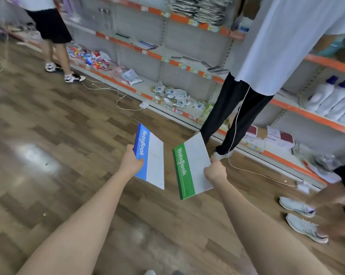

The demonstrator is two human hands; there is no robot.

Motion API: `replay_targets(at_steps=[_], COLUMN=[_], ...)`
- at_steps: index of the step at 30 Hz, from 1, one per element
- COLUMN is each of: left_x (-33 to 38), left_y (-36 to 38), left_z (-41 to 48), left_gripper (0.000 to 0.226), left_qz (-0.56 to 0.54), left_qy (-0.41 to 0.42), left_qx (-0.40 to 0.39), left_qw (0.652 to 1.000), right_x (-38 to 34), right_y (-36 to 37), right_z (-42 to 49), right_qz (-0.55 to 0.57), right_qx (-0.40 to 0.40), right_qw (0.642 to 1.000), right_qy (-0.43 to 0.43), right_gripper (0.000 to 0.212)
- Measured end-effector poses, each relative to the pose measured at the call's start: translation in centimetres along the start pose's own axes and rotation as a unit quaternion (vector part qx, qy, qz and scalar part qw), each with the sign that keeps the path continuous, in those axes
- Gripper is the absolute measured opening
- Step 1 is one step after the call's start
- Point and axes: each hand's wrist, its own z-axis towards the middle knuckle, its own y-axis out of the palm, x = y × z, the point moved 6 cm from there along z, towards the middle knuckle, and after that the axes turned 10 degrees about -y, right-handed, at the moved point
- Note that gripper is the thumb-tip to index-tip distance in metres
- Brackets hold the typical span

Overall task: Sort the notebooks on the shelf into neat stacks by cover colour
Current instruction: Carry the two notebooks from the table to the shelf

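Two notebooks in hand, held apart over the floor, near the viewer and short of the shelf [189, 62] beyond; left hand [131, 162] clamps the blue notebook [151, 157] by its spine edge; right hand [215, 171] pinches the green notebook [191, 167]; separation by colour presumably keeps the sort distinct.

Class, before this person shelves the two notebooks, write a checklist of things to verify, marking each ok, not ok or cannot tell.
1. Left hand grips the blue-and-white notebook: ok.
2. Right hand grips the green-and-white notebook: ok.
3. Colours kept apart, one per hand: ok.
4. Path to the orange-edged grey shelf free: not ok, a person in black trousers stands in front.
5. Matching colour stacks on the shelf: cannot tell.
6. White cable on the floor clear of feet: cannot tell.
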Motion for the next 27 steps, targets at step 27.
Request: replay_targets(at_steps=[27], left_x=[9.9], left_y=[-9.1], left_z=[24.0], left_gripper=[0.047], left_qz=[-0.068], left_qy=[-0.077], left_qx=[0.188], left_qw=[0.977], right_x=[-22.2], right_y=[4.6], right_z=[31.4], right_qz=[0.008], right_qx=[-0.087], right_qw=[0.986], right_qy=[-0.142], right_gripper=[0.027])
